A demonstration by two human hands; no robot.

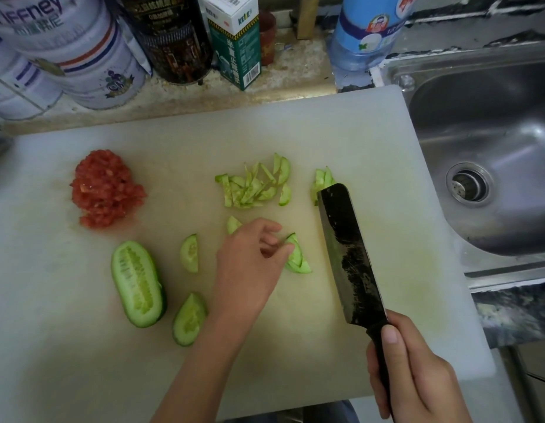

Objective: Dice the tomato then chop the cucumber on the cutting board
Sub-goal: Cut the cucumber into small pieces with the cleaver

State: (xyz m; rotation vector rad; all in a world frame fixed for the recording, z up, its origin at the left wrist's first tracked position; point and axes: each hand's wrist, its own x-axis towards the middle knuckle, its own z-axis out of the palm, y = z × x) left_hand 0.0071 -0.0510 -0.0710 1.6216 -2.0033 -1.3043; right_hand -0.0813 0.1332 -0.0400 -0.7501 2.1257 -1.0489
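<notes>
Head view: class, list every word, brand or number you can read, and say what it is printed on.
"iffney" (start cut off): white tin.
"KELE": green and white carton.
Too blurred or small to read: print on the dark tin, the blue bottle, and the carton's barcode digits.

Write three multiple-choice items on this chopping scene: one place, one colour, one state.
1. On the white plastic cutting board, the heap of diced red tomato lies: A in the left part; B at the right edge; C in the middle.
2. The broad cleaver blade held by the right hand is: A white; B dark, blackish; C gold.
3. The long green cucumber half lies: A upright; B cut face down; C cut face up.
Key: A, it sits near the left edge; B, blackened metal; C, pale seeded flesh shows.
</notes>
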